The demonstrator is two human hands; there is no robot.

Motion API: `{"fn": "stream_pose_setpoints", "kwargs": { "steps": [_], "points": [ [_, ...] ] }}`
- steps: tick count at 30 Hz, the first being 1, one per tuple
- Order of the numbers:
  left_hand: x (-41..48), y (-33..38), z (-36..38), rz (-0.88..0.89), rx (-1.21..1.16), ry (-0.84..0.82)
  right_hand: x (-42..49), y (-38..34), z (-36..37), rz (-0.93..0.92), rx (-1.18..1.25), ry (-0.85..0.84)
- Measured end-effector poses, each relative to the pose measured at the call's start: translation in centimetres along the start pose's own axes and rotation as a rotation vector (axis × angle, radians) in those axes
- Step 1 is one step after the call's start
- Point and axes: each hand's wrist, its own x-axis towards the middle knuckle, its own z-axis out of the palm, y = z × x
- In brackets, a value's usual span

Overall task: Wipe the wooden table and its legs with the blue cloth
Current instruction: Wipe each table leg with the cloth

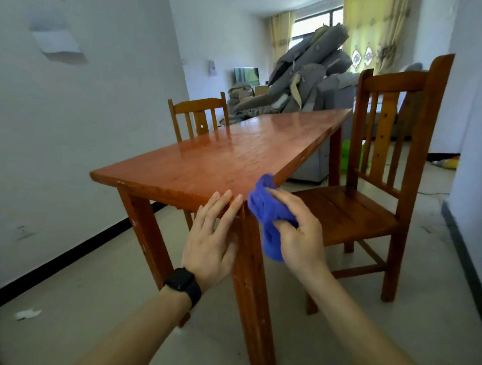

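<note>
The reddish wooden table (224,156) fills the middle of the view, its near corner pointing at me. My left hand (212,236), a black watch on its wrist, lies flat with fingers apart against the near edge and the top of the near leg (252,294). My right hand (301,235) grips the bunched blue cloth (263,208) and presses it against the right side of that corner, just under the tabletop. Part of the cloth hangs below the hand.
A wooden chair (372,211) stands close on the right of the table. A second chair (198,116) is tucked in at the far left. Grey cushions (309,74) are piled behind. White wall on the left; a paper scrap (27,314) lies on the floor.
</note>
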Motion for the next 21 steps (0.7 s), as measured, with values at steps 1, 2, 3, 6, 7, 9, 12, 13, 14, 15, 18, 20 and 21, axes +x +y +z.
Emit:
{"fn": "stream_pose_setpoints", "kwargs": {
  "steps": [1, 2, 3, 6, 7, 9, 12, 13, 14, 15, 18, 20, 21],
  "points": [
    [0.1, 0.0, -0.5, 0.015, -0.001, -0.018, 1.4, -0.2, -0.1, -0.014, -0.046, 0.096],
    [0.1, -0.2, -1.0, 0.037, 0.014, -0.035, 2.6, -0.3, 0.1, -0.031, -0.111, 0.136],
    [0.0, -0.6, -1.4, 0.047, 0.044, -0.047, 3.4, -0.3, 0.6, -0.05, -0.2, 0.104],
    [-0.7, -2.4, -2.3, -0.126, 0.094, -0.01, 2.2, 0.9, 2.9, -0.111, -0.481, -0.076],
    [-0.9, -3.2, -2.4, -0.21, 0.092, -0.007, 1.1, 1.2, 3.1, -0.114, -0.467, -0.089],
    [-1.3, -4.3, -2.6, -0.288, 0.087, -0.048, -0.8, 1.3, 2.6, -0.11, -0.38, -0.11],
    [-1.1, -4.5, -2.5, -0.274, 0.051, -0.056, -1.9, 0.5, 1.0, -0.157, -0.373, -0.201],
    [-1.0, -4.4, -2.4, -0.271, 0.035, -0.045, -1.9, -0.2, 0.8, -0.2, -0.379, -0.227],
    [-1.0, -4.2, -2.3, -0.272, 0.024, -0.033, -1.7, -0.9, 0.9, -0.251, -0.404, -0.236],
    [-1.0, -4.2, -2.1, -0.277, 0.017, -0.022, -1.3, -1.5, 1.3, -0.302, -0.46, -0.215],
    [-1.0, -4.2, -1.4, -0.299, -0.022, 0.015, 0.8, -2.5, 3.2, -0.469, -0.851, -0.093],
    [-1.1, -4.3, -1.2, -0.292, -0.038, 0.04, 1.0, -1.3, 4.4, -0.546, -1.032, -0.067],
    [-1.0, -4.4, -1.1, -0.285, -0.04, 0.045, 0.6, -0.3, 4.6, -0.572, -1.045, -0.045]
  ]
}}
